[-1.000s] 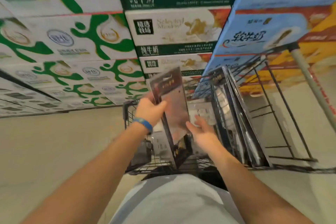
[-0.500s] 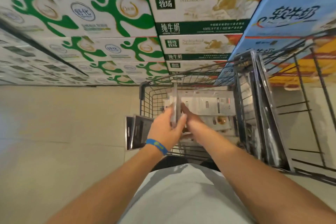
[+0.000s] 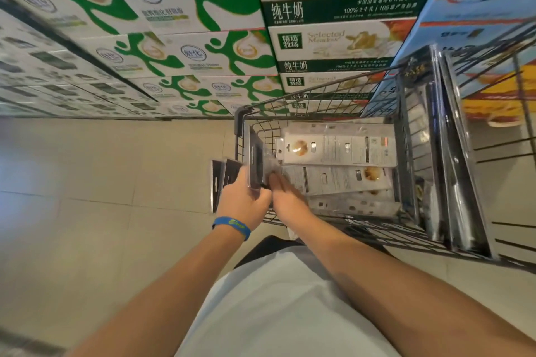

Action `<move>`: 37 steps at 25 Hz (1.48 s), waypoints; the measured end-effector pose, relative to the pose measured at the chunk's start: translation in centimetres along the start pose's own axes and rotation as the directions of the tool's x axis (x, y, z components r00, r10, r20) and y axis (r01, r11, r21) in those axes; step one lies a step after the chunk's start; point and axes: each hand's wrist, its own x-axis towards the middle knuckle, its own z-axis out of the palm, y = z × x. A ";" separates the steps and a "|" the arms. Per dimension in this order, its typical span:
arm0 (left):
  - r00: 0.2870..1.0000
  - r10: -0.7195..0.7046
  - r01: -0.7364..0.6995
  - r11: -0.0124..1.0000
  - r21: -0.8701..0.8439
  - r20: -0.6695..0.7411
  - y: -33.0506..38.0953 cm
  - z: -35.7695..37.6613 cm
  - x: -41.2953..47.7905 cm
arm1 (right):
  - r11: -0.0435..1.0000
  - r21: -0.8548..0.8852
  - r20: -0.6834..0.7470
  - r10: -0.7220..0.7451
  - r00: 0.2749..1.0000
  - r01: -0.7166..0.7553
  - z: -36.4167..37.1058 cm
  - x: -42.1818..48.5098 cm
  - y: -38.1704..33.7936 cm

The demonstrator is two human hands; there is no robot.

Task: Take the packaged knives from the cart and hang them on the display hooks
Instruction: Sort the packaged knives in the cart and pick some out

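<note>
One packaged knife (image 3: 255,162) gripped in left hand (image 3: 242,201) (edge-on) | right hand (image 3: 287,197) beside, grip unclear

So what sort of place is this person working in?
Probably a supermarket or warehouse-style shop: boxed milk cases are stacked high along the aisle, a wire shopping cart holds packaged knives, and the floor is pale tiled floor.

the right hand (image 3: 285,197) is blurred, its fingertips impossible to make out against the packaged knife (image 3: 255,159) in the left hand (image 3: 242,201). print on the other packages (image 3: 339,151) is too small to read.
</note>
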 end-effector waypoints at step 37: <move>0.914 -0.220 -0.347 0.006 0.938 0.340 -4.9 15.4 9.8 | 0.225 -0.951 -0.224 -0.038 0.974 -0.210 -8.2 23.9 10.3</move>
